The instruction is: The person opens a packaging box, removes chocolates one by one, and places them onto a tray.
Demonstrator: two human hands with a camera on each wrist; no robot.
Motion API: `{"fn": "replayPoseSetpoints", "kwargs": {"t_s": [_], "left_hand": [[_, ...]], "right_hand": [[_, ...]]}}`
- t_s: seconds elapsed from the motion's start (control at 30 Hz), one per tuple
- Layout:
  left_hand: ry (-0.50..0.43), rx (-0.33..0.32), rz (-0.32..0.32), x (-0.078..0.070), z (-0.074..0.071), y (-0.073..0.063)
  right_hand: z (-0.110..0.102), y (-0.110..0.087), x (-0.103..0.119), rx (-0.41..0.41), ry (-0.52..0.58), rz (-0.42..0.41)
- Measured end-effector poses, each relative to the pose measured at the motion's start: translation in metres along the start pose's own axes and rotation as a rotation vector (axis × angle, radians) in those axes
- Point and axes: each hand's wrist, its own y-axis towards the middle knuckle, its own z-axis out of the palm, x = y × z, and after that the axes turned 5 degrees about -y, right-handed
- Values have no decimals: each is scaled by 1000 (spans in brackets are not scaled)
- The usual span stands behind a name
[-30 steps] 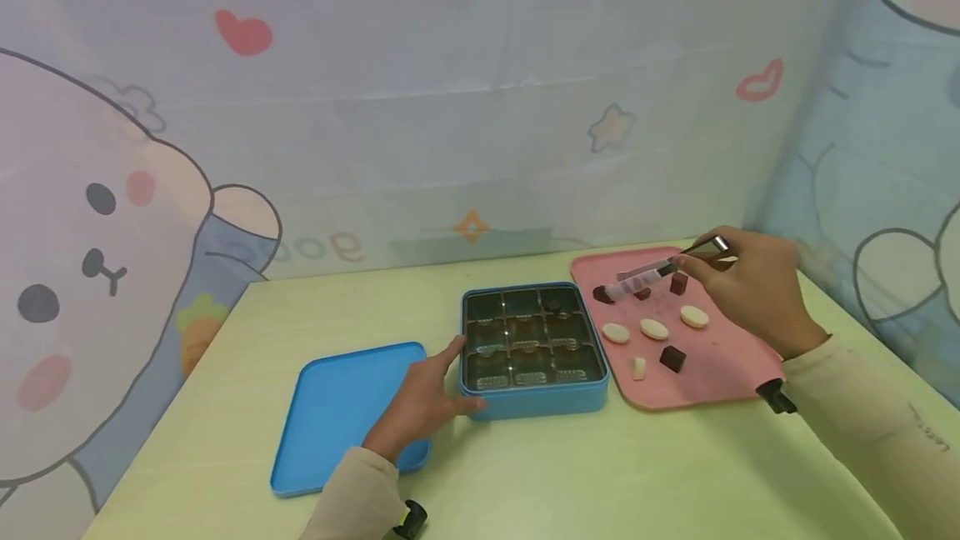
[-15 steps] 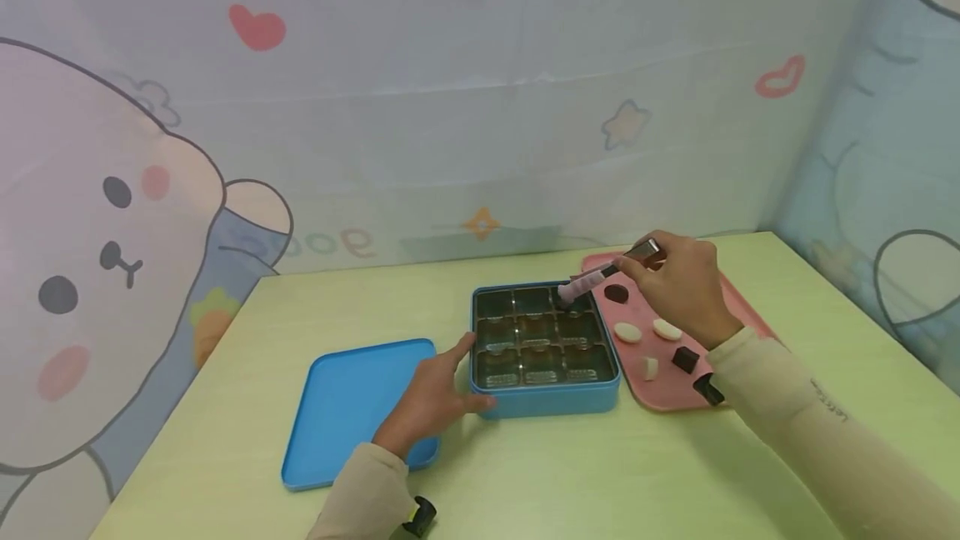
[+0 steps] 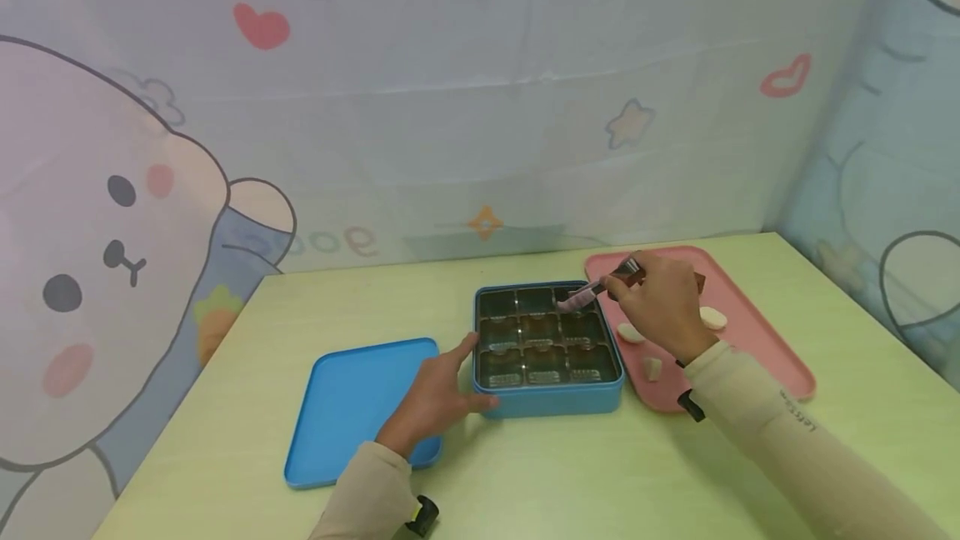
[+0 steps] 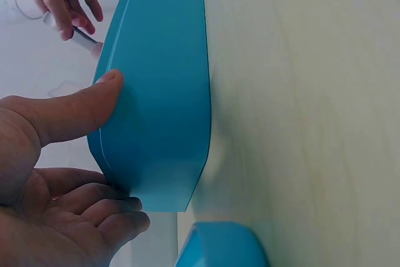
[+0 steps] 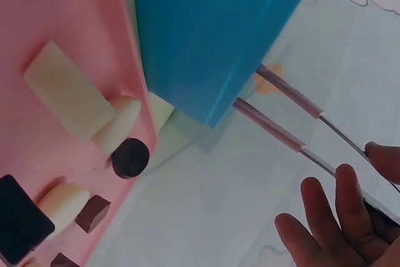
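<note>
My right hand (image 3: 663, 298) holds tongs (image 5: 272, 124) with pale pink sleeves on the arms. Their tips reach into the back right compartment of a blue square box (image 3: 555, 403); the right wrist view has the two arms parted, with the ends hidden behind the box wall. A clear divided insert (image 3: 540, 327) fills the box. At its front left corner my left hand (image 3: 431, 394) grips the box, thumb on the front wall and fingers along the left side. What lies between the tong tips is hidden.
A pink tray (image 3: 750, 348) beside the box carries white ovals (image 3: 713, 318), a white block (image 5: 69, 89), a dark square piece (image 5: 22, 220), a dark round piece (image 5: 130, 157) and brown cubes (image 5: 94, 214). The blue lid (image 3: 360, 407) lies to the left, and a printed cloth (image 3: 420, 107) hangs behind.
My right hand has carried the tongs left from above the pink tray to the box's back right compartment, then lowered a little. My left hand has stayed at the box corner.
</note>
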Motion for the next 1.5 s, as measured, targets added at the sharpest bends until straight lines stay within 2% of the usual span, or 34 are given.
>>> {"fn": "replayPoseSetpoints", "kwargs": {"t_s": [0.13, 0.47, 0.83, 1.0, 1.23, 1.37, 1.5], "left_hand": [[6, -1, 0, -1, 0, 0], [29, -2, -3, -2, 2, 2], [21, 1, -7, -4, 2, 2], [20, 2, -5, -4, 2, 3], [24, 12, -8, -4, 3, 4], [30, 4, -13, -4, 1, 4], [29, -9, -21, -3, -2, 4]], "right_hand": [[2, -2, 0, 13, -27, -14], [7, -5, -1, -29, 31, -73], [-6, -3, 2, -70, 46, -33], [-18, -5, 4, -121, 112, -61], [-50, -16, 1, -198, 116, -93], [-73, -17, -8, -222, 126, -69], [-92, -18, -28, -233, 118, -29]]}}
